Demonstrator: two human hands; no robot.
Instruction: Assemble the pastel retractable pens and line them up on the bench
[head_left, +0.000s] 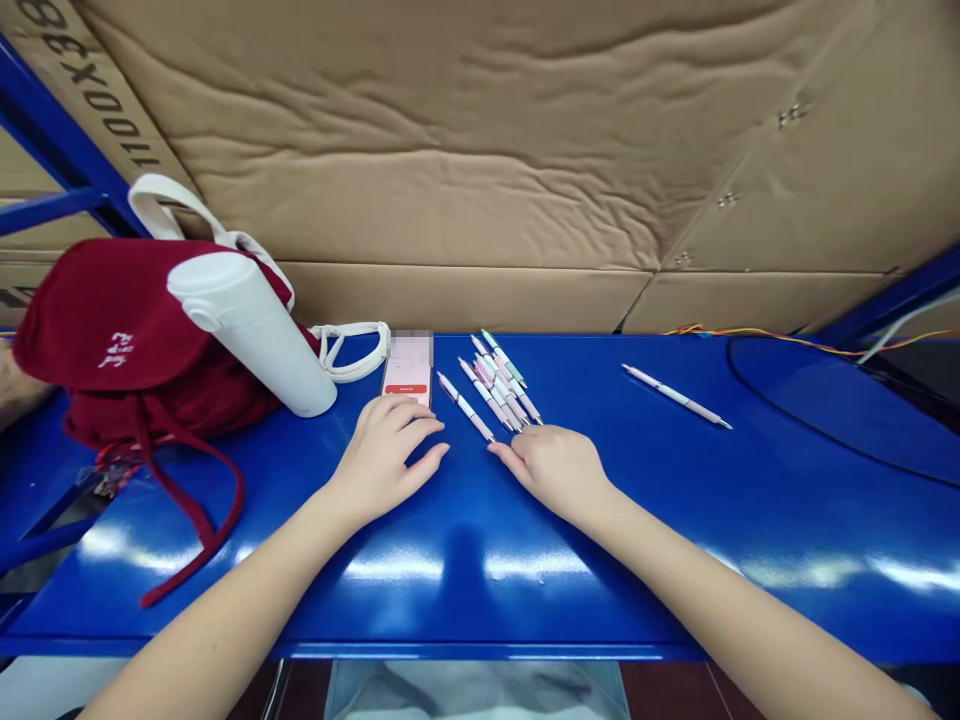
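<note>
My left hand (388,455) lies palm down with its fingers loosely stretched out, over the lower end of a phone (409,362) with a lit screen. My right hand (559,465) rests at the near tips of a loose bunch of pastel pens (504,385). Its fingers curl under the palm, so whatever they grip is hidden. The right thumb points to the tip of a single white and pink pen (466,408) just left of the bunch. Another pink and white pen (675,395) lies apart to the right.
On the left of the blue table (480,600), a white bottle (255,335) leans against a red bag (142,340) with white straps. Cardboard (465,200) stands along the back. A black cable (817,430) crosses the right side. Part of another person's hand (22,385) shows at far left.
</note>
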